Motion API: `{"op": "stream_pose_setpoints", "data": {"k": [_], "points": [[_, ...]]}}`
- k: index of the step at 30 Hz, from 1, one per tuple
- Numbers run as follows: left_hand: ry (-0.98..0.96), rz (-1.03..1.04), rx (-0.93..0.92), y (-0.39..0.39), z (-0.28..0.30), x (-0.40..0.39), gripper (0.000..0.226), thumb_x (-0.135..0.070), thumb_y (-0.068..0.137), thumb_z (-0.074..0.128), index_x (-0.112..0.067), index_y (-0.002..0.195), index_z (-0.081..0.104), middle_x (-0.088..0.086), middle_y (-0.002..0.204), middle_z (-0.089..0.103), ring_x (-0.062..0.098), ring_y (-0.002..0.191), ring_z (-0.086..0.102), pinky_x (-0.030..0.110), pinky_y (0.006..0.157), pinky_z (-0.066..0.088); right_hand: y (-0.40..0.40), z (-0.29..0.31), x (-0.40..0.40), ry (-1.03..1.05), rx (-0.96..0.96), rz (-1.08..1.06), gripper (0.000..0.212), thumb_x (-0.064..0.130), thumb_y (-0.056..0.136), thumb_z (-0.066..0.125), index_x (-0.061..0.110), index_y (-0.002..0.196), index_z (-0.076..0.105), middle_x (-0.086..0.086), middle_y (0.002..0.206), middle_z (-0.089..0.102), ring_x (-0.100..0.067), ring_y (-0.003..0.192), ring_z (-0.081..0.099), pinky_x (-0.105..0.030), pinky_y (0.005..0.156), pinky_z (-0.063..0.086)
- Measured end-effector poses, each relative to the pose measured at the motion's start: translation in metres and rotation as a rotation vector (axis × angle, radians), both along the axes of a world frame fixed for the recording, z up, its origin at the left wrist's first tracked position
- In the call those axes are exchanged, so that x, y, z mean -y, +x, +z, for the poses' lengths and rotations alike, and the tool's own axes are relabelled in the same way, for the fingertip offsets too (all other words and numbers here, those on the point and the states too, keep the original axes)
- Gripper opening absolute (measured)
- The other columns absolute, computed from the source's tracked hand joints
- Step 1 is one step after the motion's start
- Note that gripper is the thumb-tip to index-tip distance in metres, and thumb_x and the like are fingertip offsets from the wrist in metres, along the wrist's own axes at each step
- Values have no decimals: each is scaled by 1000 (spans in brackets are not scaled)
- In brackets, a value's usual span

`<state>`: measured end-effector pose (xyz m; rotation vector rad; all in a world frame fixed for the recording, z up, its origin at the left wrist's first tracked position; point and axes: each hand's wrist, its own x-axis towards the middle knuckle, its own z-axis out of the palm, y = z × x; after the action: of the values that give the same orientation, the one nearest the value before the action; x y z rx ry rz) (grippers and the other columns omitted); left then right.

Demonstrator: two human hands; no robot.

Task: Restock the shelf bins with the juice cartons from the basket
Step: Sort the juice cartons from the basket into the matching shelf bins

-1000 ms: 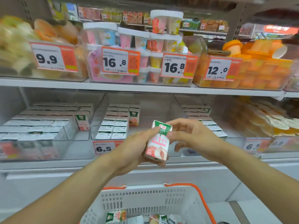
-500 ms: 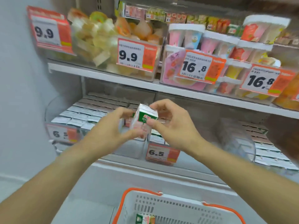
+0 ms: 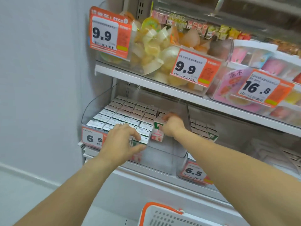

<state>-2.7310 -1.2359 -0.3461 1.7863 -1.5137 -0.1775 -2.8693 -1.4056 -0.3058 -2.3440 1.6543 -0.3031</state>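
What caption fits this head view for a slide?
Right hand sets a juice carton into the shelf bin; left hand steadies the front row.

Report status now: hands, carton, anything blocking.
Right hand gripping carton inside clear bin. Left hand on front packed cartons. Nothing blocking.
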Motion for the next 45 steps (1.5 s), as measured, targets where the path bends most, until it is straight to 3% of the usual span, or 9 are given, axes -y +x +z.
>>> {"op": "stream_pose_setpoints", "data": {"k": [7,13,18,22,28,32,36,40,45], "points": [[-17,-22,10,-3,2,1,22,-46,73,82,-36,87,67,-12,100,63,12,107,48,33,98,39,-2,-2,-7,-66,43,-42,30,11,86,73,7,115,65,-10,118,66,-24,106,64,-26,84,50],[-226,-107,-54,-35,22,-17,13,-30,80,80,-27,74,68,-12,73,63,9,73,55,16,65,42,-61,47,-103,-228,533,240,12,16,85,75,21,94,68,10,85,68,-4,71,61,-10,68,47],[-16,-258,-129,-90,9,-33,11,-29,82,78,-25,75,70,-11,64,64,9,65,56,18,58,42,-146,6,-170,20,709,313,15,18,86,77,27,80,66,4,70,69,-15,61,65,-31,59,55],[284,-371,-116,-141,-45,-40,10,-31,85,75,-26,77,70,-10,69,66,5,64,57,20,62,46,-204,-85,-187,220,587,225,14,26,93,68,21,80,66,-1,66,66,-12,56,65,-26,57,52],[627,-358,-198,-204,-166,-65,7,-17,88,68,-16,81,71,-3,82,71,11,76,66,30,76,55,-281,-232,-181,521,231,69,11,12,91,60,23,92,63,4,87,65,-15,78,63,-21,68,49],[700,-177,-263,-231,-240,-78,14,-16,87,70,-21,96,61,0,92,62,11,70,55,24,70,48,-308,-293,-184,637,240,-78,11,6,89,60,15,93,62,-7,88,66,-19,79,60,-29,73,51],[758,73,-503,-246,-286,-71,36,-15,83,77,-18,107,50,-1,88,56,29,90,64,36,81,52,-311,-329,-174,677,268,-137,13,8,88,65,12,100,62,-5,91,61,-24,84,60,-44,87,54],[778,325,-688,-255,-316,-47,30,-33,86,73,-11,90,53,6,81,61,34,89,67,28,76,46,-295,-354,-157,671,195,-159,42,14,92,65,14,132,56,-9,137,55,-24,123,55,-34,107,44],[864,683,-907,-241,-354,-23,89,-77,69,65,2,110,62,13,90,72,30,81,72,42,85,59,-276,-384,-145,733,68,-82,66,10,92,67,22,150,38,-4,159,29,-27,139,42,-33,108,39]]}}
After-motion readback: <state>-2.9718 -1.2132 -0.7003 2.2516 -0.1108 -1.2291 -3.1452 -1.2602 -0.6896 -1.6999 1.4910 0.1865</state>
